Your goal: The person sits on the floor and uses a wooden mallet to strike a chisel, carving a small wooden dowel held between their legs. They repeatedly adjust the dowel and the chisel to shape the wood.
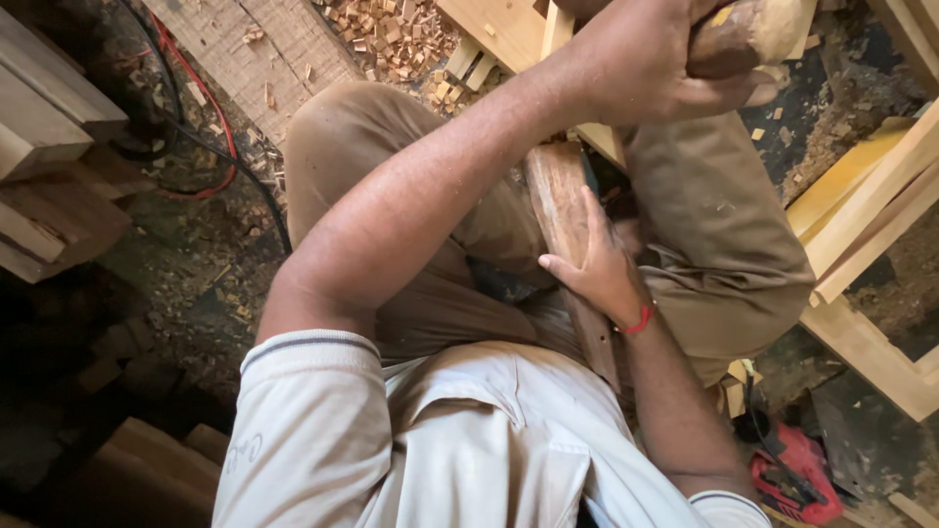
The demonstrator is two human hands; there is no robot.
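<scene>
Your left hand (655, 64) sits at about one o'clock in the view, near the top edge, with the arm reaching up across your lap from the lower left. Its fingers are curled tight around a rounded wooden handle (748, 34), which sticks out of the fist toward three o'clock; the pale, worn end shows just past your knuckles, and the rest is hidden inside the fist.

Your right hand (602, 269) lies close to the centre of the view, a little toward four o'clock, with a red thread (641, 321) around its wrist. Its fingers are stretched out and pressed flat against a reddish-brown wooden plank (559, 210), not wrapped around it. The plank runs between your knees from about twelve o'clock down toward five o'clock, where it slips under your wrist and forearm. The hand covers the plank's right edge and middle stretch; the upper end stays bare, directly below the fist with the handle but apart from it.

Wood chips (386, 29) are heaped on the ground at twelve o'clock. Pale timber frame pieces (871, 210) lie at three o'clock, stacked blocks (44, 127) at nine o'clock, a red and a black cable (210, 147) curl at ten o'clock, and a red power tool (797, 474) rests at five o'clock.
</scene>
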